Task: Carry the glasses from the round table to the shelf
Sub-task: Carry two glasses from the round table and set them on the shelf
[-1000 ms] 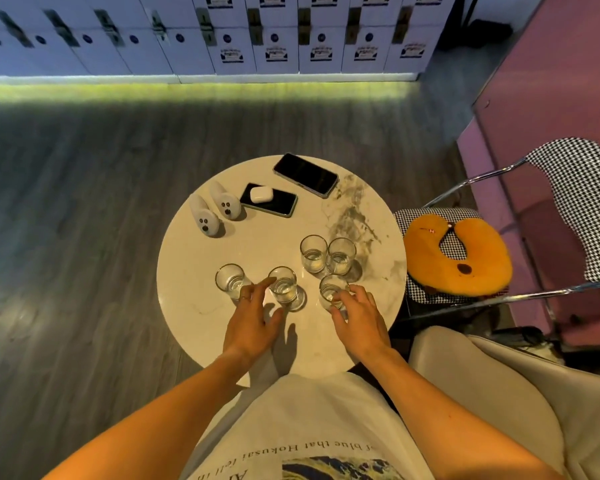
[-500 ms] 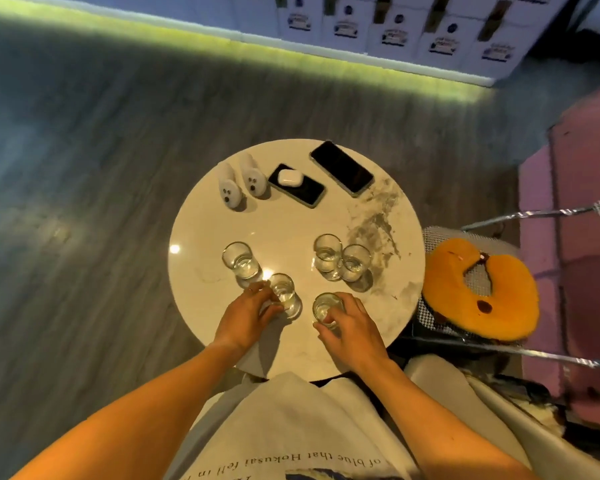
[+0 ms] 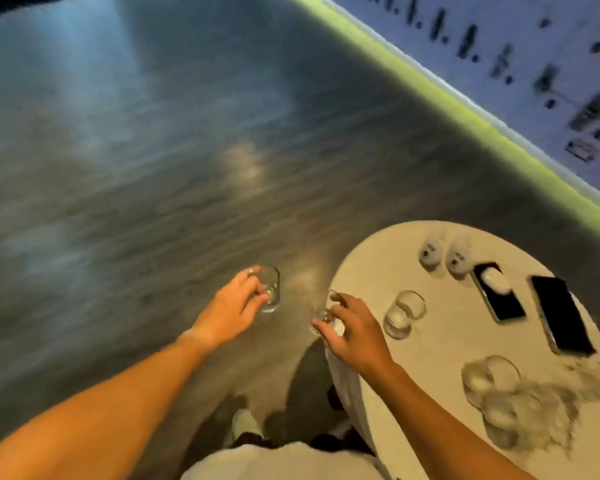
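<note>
A round table [image 3: 444, 344] with a pale, marbled top is seen at the lower right, standing on a dark wood-grain floor [image 3: 125, 174]. On it, one glass [image 3: 403, 313] is set near the left edge, and two more glasses [image 3: 492, 382] close together, blurred, toward the near side. Two phones [image 3: 534, 306] are laid at the far right, a small white case [image 3: 495, 284] on the left one, beside what may be two white figurines [image 3: 445, 254].

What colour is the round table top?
The round stone table top is off-white with grey-brown marbled veining near its right edge, seen in the head view.
</note>
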Demonstrator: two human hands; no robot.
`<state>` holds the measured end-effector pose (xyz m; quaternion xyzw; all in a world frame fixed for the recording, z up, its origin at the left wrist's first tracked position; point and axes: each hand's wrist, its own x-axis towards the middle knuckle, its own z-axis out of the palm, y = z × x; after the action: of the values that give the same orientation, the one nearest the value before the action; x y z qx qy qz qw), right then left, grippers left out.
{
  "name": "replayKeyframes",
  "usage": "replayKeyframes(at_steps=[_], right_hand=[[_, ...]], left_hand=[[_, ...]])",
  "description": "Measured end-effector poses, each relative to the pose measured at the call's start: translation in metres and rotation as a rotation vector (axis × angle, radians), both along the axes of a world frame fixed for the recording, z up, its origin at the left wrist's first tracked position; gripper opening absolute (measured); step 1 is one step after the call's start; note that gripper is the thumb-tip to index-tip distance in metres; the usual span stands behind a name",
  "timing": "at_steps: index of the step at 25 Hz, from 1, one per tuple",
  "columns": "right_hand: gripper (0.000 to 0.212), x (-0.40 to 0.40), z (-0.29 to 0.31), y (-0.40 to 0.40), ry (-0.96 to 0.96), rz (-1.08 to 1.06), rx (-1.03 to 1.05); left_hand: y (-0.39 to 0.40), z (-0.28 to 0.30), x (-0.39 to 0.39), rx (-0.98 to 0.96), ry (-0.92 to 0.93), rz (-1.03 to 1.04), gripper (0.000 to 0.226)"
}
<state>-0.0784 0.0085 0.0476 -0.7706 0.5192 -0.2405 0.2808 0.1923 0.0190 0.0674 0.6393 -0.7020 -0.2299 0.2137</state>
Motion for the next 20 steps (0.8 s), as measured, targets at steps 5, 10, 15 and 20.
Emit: replayKeyframes(at_steps=[5, 10, 15, 20], right_hand=[[0.028, 0.126, 0.092, -0.093, -0.053, 0.116, -0.058], [0.031, 0.26, 0.208, -0.159, -0.131, 0.155, -0.132], [0.038, 0.358, 0.293, -0.198, -0.112, 0.283, -0.177], [0.04, 0.449, 0.338, -0.253, -0.158, 0.366, -0.187]], left_hand=[[-0.036, 0.084, 0.134, -0.151, -0.013, 0.245, 0.032], [-0.059, 0.184, 0.261, -0.189, -0.123, 0.214, 0.022], [-0.085, 0.266, 0.346, -0.31, -0.156, 0.254, 0.013], [-0.118, 0.315, 0.42, -0.344, -0.126, 0.378, 0.015]])
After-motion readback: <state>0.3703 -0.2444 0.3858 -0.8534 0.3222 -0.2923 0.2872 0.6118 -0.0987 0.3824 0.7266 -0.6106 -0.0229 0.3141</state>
